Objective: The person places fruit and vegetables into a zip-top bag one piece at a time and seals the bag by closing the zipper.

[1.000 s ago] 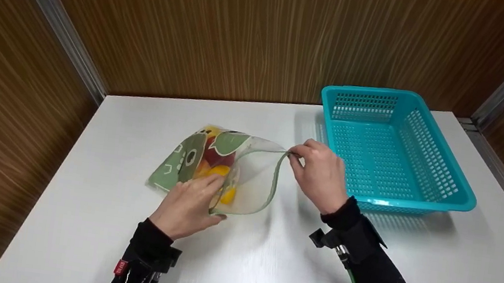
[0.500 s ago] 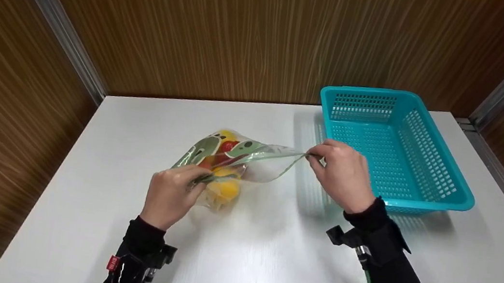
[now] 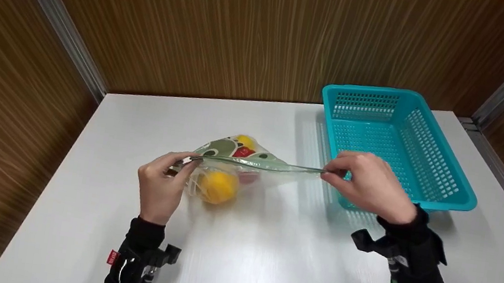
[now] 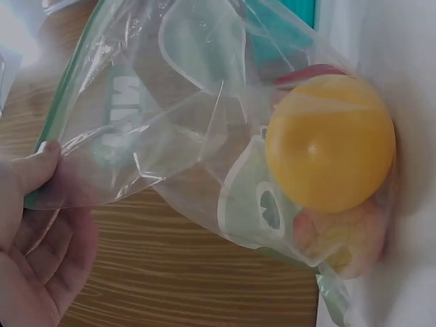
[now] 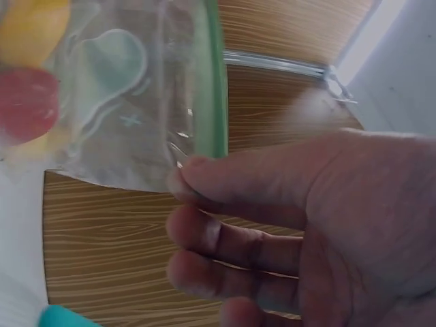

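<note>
A clear zip bag (image 3: 273, 165) with green animal prints hangs between my two hands, its green-edged mouth pulled into a straight line. My left hand (image 3: 160, 188) pinches one top corner between thumb and fingers. At the opposite corner, the thumb and fingertips of my right hand (image 3: 368, 183) pinch the green edge. Inside the bag sit a round orange-yellow fruit (image 4: 330, 143), a peach-coloured fruit (image 4: 344, 235) and a red one (image 5: 27, 104). In the left wrist view the fruit lies low in the bag, against the white table.
A turquoise perforated basket (image 3: 378, 143) stands at the back right, just behind my right hand, with no contents visible. The white table (image 3: 236, 261) extends in front and to the left. Wood-grain panels (image 3: 227, 31) rise at the back and both sides.
My left hand has gone from reaching at the bag's mouth to pinching its corner. The right hand has moved right, drawing the gaping mouth into a taut line, and the bag has turned.
</note>
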A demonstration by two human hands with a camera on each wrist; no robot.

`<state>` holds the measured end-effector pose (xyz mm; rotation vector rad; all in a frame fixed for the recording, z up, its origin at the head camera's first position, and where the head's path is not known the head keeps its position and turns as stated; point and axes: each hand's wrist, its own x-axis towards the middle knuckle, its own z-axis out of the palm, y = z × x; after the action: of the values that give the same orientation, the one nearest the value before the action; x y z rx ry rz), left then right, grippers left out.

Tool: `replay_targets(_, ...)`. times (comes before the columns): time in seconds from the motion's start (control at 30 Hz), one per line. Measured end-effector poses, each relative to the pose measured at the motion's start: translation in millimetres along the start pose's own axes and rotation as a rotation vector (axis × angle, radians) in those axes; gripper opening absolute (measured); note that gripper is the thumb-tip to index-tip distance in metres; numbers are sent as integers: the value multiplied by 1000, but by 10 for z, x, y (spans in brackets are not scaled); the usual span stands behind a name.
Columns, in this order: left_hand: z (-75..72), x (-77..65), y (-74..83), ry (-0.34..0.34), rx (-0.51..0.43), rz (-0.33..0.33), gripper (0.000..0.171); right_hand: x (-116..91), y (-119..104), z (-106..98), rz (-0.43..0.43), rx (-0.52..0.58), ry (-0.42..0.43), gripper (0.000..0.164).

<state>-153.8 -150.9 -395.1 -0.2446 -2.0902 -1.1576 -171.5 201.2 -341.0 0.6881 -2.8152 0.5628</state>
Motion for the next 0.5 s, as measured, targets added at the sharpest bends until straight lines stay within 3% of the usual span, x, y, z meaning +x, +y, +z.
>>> replay_targets(0.23, 81, -28, 32, -14, -179, -192, 19, -107, 84, -154, 10, 22, -12, 8)
replay_targets(0.5, 153, -73, 27, 3, -232, -215, 18, -38, 68, -10, 54, 21, 138, 13)
